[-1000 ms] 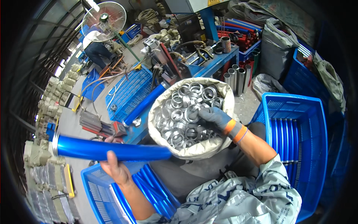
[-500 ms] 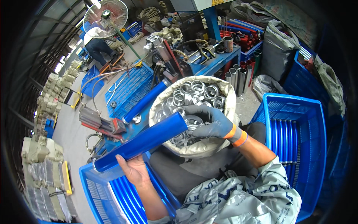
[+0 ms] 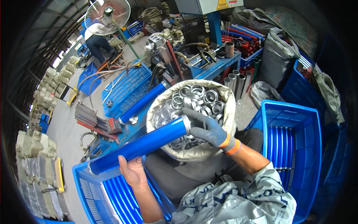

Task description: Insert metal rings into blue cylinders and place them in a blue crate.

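A glossy blue tube (image 3: 138, 148) lies slantwise across the front of me, held from below by my bare left hand (image 3: 133, 174), its thumb up along the side. My gloved right hand (image 3: 209, 130) is at the tube's right end, its fingers closed around a silver metal ring (image 3: 187, 124) that sits against that end. A pale metallic rim shows at the tube's left end as well. Beneath the right hand, a white sack (image 3: 152, 118) holds many loose silver rings (image 3: 197, 89).
Blue crates with blue tubes stand on my left (image 3: 85, 186) and right (image 3: 292, 112). Ahead is a blue bench (image 3: 223, 63) with clamps and bare metal tubes beside it. A small machine (image 3: 99, 123) sits at left. Farther off, a person (image 3: 97, 44) bends behind a fan (image 3: 108, 16).
My right hand has moved from over the sack to the tube's right end, where a silver ring now shows. The tube has tilted flatter, its right end slightly lower.
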`<action>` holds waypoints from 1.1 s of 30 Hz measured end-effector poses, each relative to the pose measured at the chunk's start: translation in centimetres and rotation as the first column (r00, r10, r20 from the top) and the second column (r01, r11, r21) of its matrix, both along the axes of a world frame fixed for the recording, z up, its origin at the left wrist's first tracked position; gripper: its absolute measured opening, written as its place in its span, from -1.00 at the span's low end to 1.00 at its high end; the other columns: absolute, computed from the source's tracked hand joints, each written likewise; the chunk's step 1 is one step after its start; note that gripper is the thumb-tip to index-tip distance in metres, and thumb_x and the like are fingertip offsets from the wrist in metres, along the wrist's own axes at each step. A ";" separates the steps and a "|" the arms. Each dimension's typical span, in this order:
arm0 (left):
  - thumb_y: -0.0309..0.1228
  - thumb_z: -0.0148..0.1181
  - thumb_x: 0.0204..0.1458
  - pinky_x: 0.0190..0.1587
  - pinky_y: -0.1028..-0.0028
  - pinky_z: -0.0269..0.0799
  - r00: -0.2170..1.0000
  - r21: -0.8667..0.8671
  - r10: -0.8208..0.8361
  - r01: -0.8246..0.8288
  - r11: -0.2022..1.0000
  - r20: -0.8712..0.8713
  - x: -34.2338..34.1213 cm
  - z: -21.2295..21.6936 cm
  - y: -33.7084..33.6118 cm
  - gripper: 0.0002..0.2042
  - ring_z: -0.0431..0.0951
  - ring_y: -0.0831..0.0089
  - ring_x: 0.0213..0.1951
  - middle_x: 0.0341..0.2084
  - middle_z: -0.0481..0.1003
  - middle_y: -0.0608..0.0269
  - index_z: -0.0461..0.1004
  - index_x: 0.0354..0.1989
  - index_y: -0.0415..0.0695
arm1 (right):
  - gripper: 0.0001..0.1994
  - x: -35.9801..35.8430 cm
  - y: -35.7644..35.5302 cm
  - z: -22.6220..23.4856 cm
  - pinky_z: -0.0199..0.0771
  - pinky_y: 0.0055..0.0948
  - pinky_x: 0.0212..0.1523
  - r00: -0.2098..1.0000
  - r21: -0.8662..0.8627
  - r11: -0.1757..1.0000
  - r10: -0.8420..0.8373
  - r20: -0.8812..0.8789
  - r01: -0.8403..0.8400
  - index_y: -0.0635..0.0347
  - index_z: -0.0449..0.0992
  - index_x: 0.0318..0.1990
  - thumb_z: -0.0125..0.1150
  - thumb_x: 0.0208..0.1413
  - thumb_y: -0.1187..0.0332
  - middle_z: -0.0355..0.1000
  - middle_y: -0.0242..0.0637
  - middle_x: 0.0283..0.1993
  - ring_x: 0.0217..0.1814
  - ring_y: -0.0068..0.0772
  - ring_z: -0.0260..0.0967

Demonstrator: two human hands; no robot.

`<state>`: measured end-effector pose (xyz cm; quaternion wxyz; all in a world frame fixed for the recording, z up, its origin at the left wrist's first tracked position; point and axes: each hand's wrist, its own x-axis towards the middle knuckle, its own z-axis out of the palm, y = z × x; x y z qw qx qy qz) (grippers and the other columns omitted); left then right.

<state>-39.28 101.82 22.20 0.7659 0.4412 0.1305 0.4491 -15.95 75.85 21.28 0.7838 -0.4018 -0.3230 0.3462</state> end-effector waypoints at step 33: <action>-0.16 0.37 0.52 0.67 0.00 0.38 0.964 -0.387 0.036 0.071 0.919 0.262 -5.0 -8.5 13.5 -0.43 0.48 0.04 0.53 0.45 0.50 -0.16 0.45 0.43 -0.39 | -0.25 19.0 31.1 -0.9 0.61 -0.34 0.40 0.618 -0.421 0.848 0.149 0.772 0.322 0.25 0.47 0.61 0.53 0.40 0.07 0.70 0.00 0.37 0.36 -0.18 0.68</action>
